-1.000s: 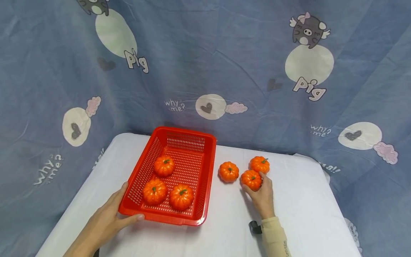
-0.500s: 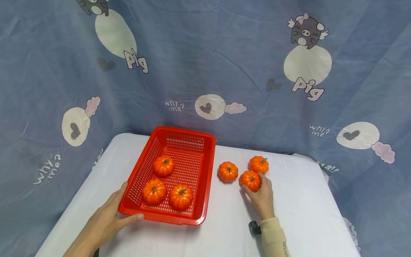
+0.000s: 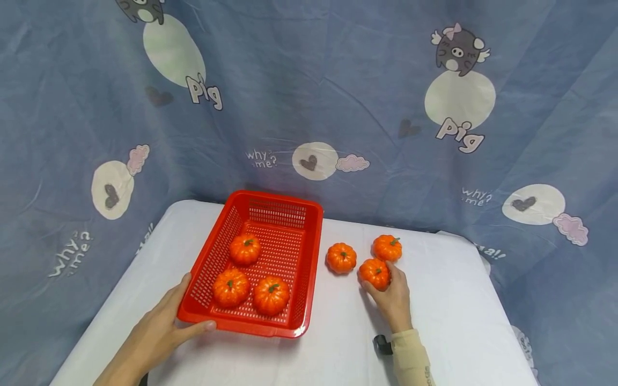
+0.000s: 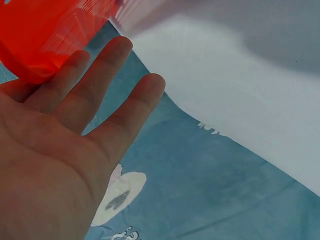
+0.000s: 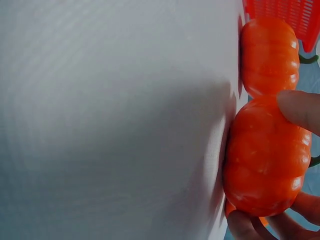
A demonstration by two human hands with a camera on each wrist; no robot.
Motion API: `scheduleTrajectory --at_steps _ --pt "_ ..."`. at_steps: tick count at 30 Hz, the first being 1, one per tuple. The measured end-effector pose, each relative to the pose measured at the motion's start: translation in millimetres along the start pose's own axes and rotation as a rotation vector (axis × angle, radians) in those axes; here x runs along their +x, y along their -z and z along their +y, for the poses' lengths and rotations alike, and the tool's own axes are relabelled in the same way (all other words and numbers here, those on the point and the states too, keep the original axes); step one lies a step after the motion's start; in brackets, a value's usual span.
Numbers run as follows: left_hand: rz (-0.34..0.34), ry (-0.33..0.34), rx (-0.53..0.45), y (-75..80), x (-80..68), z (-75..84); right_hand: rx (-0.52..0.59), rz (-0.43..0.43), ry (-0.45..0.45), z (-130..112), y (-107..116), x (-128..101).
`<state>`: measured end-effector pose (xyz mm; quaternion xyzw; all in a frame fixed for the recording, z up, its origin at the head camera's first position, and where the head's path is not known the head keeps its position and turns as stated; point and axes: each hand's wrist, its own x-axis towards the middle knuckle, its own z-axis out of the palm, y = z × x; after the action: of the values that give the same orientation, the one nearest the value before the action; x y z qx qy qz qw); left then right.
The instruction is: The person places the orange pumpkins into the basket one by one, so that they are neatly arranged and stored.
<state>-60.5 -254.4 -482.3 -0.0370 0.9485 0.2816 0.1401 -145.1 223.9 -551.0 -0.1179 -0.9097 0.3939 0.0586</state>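
Note:
In the head view, my left hand (image 3: 156, 332) rests at the near-left corner of a red plastic basket (image 3: 258, 328), thumb along the front edge. The left wrist view has its fingers straight and spread beside the basket (image 4: 30, 70). Three small orange pumpkins, one of them this pumpkin (image 3: 231, 288), sit in the basket. To its right, my right hand (image 3: 395, 300) holds a pumpkin (image 3: 374, 273) between thumb and fingers, low at the white tabletop. A pumpkin (image 3: 341, 258) lies left of it and another pumpkin (image 3: 387, 247) just behind. The right wrist view confirms the grip on the pumpkin (image 5: 265, 155).
A white cloth (image 3: 444, 300) covers the table. A blue curtain (image 3: 376, 107) with pig prints hangs behind it and down its sides. A small black object (image 3: 383, 344) sits by the right sleeve (image 3: 410, 354).
The pumpkin in my right hand has shifted very slightly toward me, away from the one behind it. My left hand, the basket and the other pumpkins keep their places; the head view has drifted slightly.

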Motion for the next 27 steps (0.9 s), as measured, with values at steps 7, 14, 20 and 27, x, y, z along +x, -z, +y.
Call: scheduleTrajectory --at_steps 7,14,20,27 --pt "0.018 -0.019 0.001 -0.9 -0.6 -1.4 0.002 0.029 0.063 -3 4 0" --pt "0.002 0.01 -0.004 -0.5 1.3 0.6 0.019 0.065 0.131 -9 10 0" --pt "0.026 -0.033 0.003 -0.4 -0.7 -0.3 0.058 0.11 0.206 -20 18 0" --pt "0.032 -0.039 0.005 -0.6 -1.0 -0.5 0.083 0.117 0.236 -30 23 2"
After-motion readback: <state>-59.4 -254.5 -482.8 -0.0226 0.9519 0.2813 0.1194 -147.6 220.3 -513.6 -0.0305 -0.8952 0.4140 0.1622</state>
